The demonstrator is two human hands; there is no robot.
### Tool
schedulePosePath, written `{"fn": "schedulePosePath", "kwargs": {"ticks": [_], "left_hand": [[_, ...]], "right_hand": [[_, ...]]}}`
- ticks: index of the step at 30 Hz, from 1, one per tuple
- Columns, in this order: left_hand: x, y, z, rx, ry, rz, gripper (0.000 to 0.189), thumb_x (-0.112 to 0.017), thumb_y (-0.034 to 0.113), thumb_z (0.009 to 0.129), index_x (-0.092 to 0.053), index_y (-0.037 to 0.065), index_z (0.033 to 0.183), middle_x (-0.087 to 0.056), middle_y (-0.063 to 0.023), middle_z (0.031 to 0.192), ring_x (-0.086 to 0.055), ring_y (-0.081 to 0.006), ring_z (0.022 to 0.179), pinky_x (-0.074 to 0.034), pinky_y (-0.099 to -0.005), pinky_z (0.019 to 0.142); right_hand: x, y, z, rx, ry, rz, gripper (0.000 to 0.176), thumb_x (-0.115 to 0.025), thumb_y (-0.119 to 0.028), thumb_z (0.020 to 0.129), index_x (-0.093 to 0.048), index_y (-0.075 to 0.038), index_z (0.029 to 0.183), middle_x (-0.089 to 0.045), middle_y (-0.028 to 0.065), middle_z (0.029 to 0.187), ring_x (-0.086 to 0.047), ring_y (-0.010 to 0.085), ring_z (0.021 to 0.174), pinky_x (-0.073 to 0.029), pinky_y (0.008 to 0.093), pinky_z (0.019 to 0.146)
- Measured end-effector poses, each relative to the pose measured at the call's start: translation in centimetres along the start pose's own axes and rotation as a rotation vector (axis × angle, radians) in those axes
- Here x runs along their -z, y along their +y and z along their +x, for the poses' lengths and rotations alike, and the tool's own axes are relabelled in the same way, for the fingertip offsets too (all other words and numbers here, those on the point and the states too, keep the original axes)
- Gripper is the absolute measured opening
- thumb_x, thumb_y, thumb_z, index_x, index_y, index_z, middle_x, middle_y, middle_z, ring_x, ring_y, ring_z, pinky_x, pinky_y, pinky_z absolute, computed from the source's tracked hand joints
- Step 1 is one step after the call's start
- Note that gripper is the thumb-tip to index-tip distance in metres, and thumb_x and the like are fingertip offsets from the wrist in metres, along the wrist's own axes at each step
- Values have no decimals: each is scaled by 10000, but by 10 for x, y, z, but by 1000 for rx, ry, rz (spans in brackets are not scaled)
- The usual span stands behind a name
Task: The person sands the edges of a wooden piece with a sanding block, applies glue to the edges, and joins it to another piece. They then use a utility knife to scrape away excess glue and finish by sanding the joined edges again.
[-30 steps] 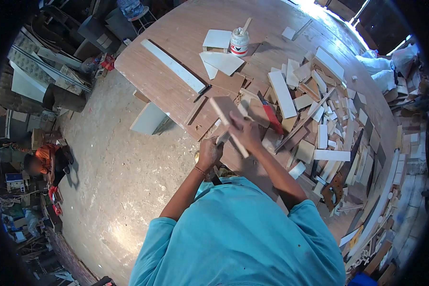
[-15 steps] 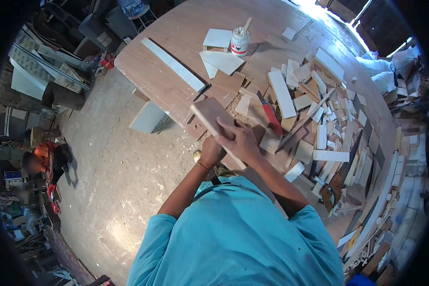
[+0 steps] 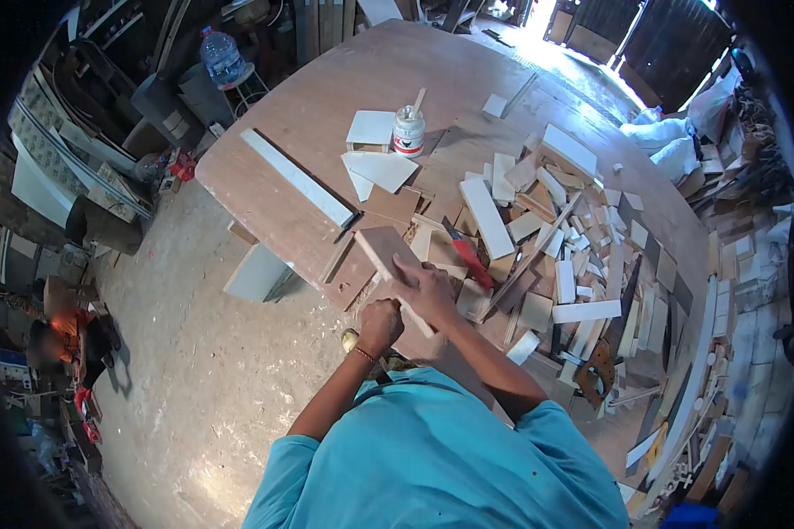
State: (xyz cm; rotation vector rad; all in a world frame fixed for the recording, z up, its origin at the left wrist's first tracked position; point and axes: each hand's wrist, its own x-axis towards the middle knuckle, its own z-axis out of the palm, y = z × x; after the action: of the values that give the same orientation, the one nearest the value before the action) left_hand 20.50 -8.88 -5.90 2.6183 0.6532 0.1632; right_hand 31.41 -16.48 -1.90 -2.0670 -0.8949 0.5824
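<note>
A long, flat wooden piece (image 3: 382, 251) with a brown face and paler edges tilts over the near edge of the worktable (image 3: 300, 106). My right hand (image 3: 430, 295) is closed around its right side, the thumb lying on the broad face. Against or just beside its lower left edge is my left hand (image 3: 381, 324), closed in a fist with a bracelet at the wrist. Whatever the left fingers may hold is hidden. A red-handled saw (image 3: 469, 254) lies beyond my right hand among wood offcuts (image 3: 485, 216).
A long pale strip (image 3: 298, 176) lies along the table's left side. Farther back stand a jar with a stick (image 3: 408, 132) and a white-topped block (image 3: 370, 130). Several offcuts heap up on the right, with a wooden-handled saw (image 3: 596, 374). Another person (image 3: 75, 339) sits low at far left.
My view has tilted up, so the table and its contents sit lower and slightly left. The left fist has shifted slightly along the wooden piece's edge; my right hand keeps its hold.
</note>
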Motion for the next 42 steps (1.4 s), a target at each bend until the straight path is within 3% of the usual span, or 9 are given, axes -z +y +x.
{"fn": "schedulePosePath", "kwargs": {"ticks": [5,7,11,19,25,31,33,35,42], "left_hand": [[-12,-17,2,6,-109,72,131,-567,106,635,-631,61,740,-615,-172,699,-613,-307,638,-492,-401,591],[-6,-12,-1,-175,245,-347,165,-579,129,654,-644,82,798,-617,-162,705,-615,-295,648,-491,-398,597],[-4,-6,-6,-3,91,-17,179,-597,130,654,-645,75,818,-609,-164,683,-602,-313,633,-478,-409,589],[-11,-26,-6,-59,294,-379,112,-612,134,631,-630,43,693,-591,-165,622,-585,-344,583,-472,-411,539],[-3,-16,-12,63,100,-138,206,-612,170,683,-639,41,840,-602,-196,689,-592,-345,643,-476,-417,585],[-2,-19,-2,-2,287,-481,191,-605,170,695,-645,45,834,-606,-205,710,-602,-342,680,-478,-417,611],[5,-14,-2,121,-42,-60,175,-597,159,697,-652,51,824,-604,-209,708,-601,-343,678,-478,-419,614],[3,-12,-7,133,25,-132,188,-597,159,698,-655,61,848,-606,-204,717,-600,-342,675,-477,-425,619],[-15,-24,0,-48,428,-596,195,-599,179,694,-647,55,837,-609,-195,728,-594,-354,680,-480,-412,616]], "right_hand": [[-2,-12,-16,169,42,-113,485,-621,-356,721,-550,-172,1164,-604,211,856,-602,323,801,-440,396,776],[-1,-28,-31,293,250,-409,495,-616,-369,726,-544,-164,1170,-607,210,884,-605,319,823,-435,397,793],[6,-6,0,-59,-49,86,526,-618,-397,718,-535,-159,1180,-610,191,917,-607,319,821,-457,370,760],[-16,-18,-29,414,294,-177,508,-641,-368,705,-555,-154,1158,-599,213,810,-605,345,759,-484,384,707],[-21,31,8,61,170,-12,473,-646,-292,722,-553,-109,1148,-607,201,806,-626,239,731,-471,349,653],[-12,-14,-26,423,263,-111,486,-626,-358,733,-551,-141,1161,-599,220,897,-610,346,772,-487,379,731],[-11,6,-9,201,161,-2,478,-628,-354,735,-556,-134,1153,-609,212,883,-623,298,780,-486,354,722],[-21,43,18,-27,100,-43,449,-618,-316,749,-553,-127,1151,-630,183,851,-644,199,761,-491,307,687],[-9,-26,-27,512,353,-187,477,-642,-280,720,-546,-144,1168,-619,193,774,-624,289,721,-473,347,725]]}}
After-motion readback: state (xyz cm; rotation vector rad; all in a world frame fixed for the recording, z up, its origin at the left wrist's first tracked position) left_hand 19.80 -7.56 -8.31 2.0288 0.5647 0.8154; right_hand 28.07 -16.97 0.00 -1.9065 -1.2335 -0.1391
